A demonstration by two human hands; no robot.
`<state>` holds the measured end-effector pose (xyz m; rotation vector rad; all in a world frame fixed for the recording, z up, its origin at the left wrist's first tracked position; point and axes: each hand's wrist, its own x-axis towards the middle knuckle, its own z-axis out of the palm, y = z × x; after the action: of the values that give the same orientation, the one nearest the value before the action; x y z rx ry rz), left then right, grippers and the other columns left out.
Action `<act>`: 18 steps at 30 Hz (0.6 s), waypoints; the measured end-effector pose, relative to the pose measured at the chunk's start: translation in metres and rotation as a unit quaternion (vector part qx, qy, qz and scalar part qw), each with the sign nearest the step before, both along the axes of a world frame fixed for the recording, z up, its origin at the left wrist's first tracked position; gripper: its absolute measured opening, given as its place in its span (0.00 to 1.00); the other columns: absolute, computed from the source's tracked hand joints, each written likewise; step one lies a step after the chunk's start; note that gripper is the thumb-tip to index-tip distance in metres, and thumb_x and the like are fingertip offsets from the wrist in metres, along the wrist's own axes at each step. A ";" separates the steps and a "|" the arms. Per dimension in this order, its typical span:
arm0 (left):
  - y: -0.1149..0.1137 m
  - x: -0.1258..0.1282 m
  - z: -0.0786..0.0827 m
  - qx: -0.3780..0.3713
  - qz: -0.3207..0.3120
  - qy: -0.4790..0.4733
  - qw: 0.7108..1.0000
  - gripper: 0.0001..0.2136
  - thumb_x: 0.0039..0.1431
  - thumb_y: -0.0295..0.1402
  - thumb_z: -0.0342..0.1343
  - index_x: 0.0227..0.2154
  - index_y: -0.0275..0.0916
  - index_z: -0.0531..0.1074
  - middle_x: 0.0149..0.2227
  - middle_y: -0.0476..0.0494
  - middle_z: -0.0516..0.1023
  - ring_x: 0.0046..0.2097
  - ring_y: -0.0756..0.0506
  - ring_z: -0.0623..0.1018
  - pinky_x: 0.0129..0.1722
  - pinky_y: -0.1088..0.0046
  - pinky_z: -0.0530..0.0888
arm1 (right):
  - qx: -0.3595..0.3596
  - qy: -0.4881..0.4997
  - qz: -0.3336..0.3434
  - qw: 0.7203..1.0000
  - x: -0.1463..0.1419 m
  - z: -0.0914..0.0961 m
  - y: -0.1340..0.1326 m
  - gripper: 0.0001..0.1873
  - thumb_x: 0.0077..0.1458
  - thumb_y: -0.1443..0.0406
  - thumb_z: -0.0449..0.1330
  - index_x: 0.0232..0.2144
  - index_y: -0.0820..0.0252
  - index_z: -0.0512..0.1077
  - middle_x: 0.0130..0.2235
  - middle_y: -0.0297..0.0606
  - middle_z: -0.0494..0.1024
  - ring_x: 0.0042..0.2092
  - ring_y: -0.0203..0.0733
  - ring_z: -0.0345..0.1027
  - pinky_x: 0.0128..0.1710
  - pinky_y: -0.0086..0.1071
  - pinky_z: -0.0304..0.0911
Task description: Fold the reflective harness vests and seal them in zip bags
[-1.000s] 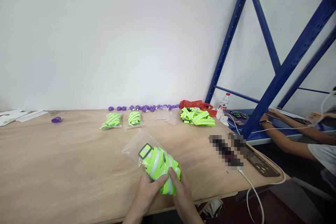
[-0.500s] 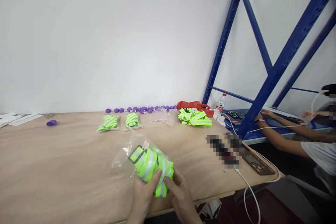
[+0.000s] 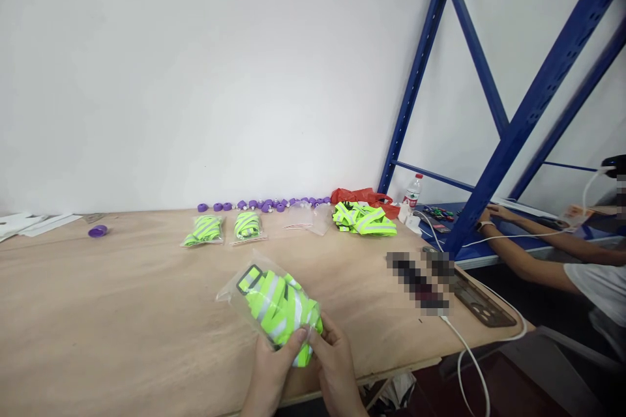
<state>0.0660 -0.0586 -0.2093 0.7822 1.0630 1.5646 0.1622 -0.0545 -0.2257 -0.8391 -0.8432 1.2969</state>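
Observation:
A folded neon-yellow reflective strap bundle [image 3: 281,303] with silver stripes and a black buckle sits mostly inside a clear plastic bag [image 3: 229,292]. Its near end shows at the bag's mouth, by my fingers. My left hand [image 3: 274,358] is closed on the left side of the bag, thumb on top. On the right side, my right hand [image 3: 332,355] pinches the bag's edge and the strap close to the left thumb. Both hands hold the bundle above the table's front part; the fingers underneath are hidden.
Two bagged strap bundles [image 3: 204,229] lie behind on the wooden table [image 3: 122,313]. Flat clear bags [image 3: 308,216], a loose strap pile [image 3: 364,218] and several purple pieces [image 3: 264,205] line the wall. A phone case [image 3: 484,303] and white cable [image 3: 469,345] are right; a co-worker's arms [image 3: 518,254] show beyond.
The bundle has gone deeper into the bag, and the bag now lies smoother around it. My hands have shifted slightly, with the thumbs closer together near the bag's mouth.

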 end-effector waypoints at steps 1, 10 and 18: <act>0.001 -0.002 -0.001 0.004 0.002 -0.005 1.000 0.30 0.34 0.49 0.75 0.38 0.32 0.79 0.37 0.35 0.85 0.38 0.36 0.83 0.39 0.65 0.80 | 0.003 0.002 0.011 1.000 0.001 0.001 -0.002 0.25 0.45 0.51 0.72 0.41 0.60 0.81 0.37 0.42 0.83 0.38 0.47 0.76 0.40 0.37 0.72; 0.010 -0.043 0.017 0.012 -0.050 -0.022 0.998 0.24 0.43 0.49 0.71 0.34 0.33 0.78 0.33 0.39 0.83 0.32 0.40 0.81 0.31 0.70 0.77 | -0.050 -0.062 0.148 0.986 0.001 0.005 -0.014 0.37 0.49 0.43 0.67 0.51 0.64 0.70 0.18 0.31 0.74 0.17 0.38 0.68 0.16 0.26 0.62; 0.005 -0.025 0.016 -0.023 0.000 0.051 0.998 0.23 0.34 0.45 0.75 0.28 0.33 0.78 0.26 0.41 0.82 0.27 0.41 0.80 0.25 0.72 0.76 | -0.018 -0.045 -0.055 0.997 -0.008 0.011 -0.010 0.31 0.43 0.46 0.71 0.43 0.61 0.74 0.35 0.42 0.82 0.29 0.43 0.74 0.19 0.28 0.67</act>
<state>0.0408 -0.0537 -0.1934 0.8375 1.1688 1.5074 0.1546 -0.0649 -0.2146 -0.9654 -0.8353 1.1877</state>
